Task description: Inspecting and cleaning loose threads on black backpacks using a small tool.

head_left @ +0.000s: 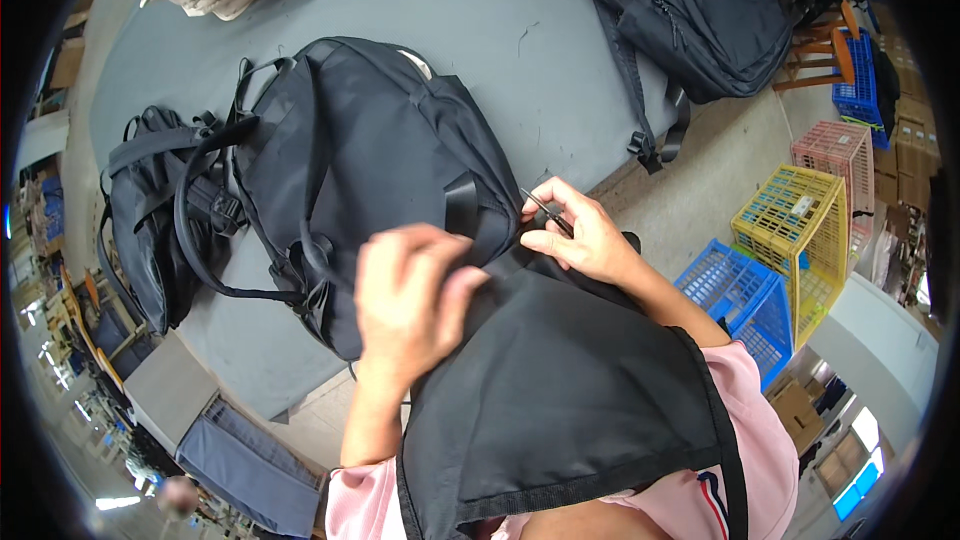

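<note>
Gripping dark tool (551,215): right fingers (563,194) | left fingers (408,245): blurred, grasp unclear | nearest backpack (375,135): alongside

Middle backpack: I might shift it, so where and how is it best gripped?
Probably by the looped strap, closing a hand around its bend from above: it bows out from the backpack's left side, leaving an open loop. The smaller bag lies close on that side, likely making a low approach awkward. The right hand holds a thin tool by the opposite edge.

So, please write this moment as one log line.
left hand: blurred, near backpack; right hand: holds thin tool; backpack: on table
</note>
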`<act>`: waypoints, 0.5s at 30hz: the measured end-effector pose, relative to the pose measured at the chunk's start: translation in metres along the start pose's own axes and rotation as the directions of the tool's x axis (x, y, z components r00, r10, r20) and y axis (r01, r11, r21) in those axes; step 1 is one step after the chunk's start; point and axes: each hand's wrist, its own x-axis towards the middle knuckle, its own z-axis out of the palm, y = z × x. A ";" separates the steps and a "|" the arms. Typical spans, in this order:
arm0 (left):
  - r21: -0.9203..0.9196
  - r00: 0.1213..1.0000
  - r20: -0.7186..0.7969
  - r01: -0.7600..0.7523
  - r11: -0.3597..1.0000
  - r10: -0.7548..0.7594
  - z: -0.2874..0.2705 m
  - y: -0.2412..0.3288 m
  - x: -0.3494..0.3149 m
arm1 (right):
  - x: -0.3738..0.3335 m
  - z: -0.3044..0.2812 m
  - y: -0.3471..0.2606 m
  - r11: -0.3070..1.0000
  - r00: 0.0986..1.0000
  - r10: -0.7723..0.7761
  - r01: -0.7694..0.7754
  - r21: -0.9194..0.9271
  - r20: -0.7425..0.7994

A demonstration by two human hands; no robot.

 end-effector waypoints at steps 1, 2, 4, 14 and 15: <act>-0.107 0.993 0.119 0.032 0.994 -0.019 0.008 0.004 -0.004 | -0.001 0.000 0.002 0.999 0.999 -0.025 0.026 -0.039 0.024; -0.136 0.973 0.226 0.080 0.988 -0.047 0.015 0.006 -0.007 | -0.003 -0.001 0.003 0.996 0.998 -0.050 0.054 -0.077 0.048; -0.089 0.959 0.276 0.085 0.992 -0.057 0.026 0.004 -0.012 | -0.002 -0.004 0.017 1.000 0.987 -0.016 0.017 -0.008 0.159; -0.103 0.997 -0.074 -0.023 0.994 0.015 0.054 0.009 0.011 | 0.021 -0.001 -0.059 0.868 0.873 -0.483 0.465 -0.175 -0.074; -0.196 0.995 0.010 0.100 0.976 -0.100 0.050 0.008 0.016 | 0.025 0.003 -0.064 0.814 0.812 -0.560 0.503 -0.291 -0.164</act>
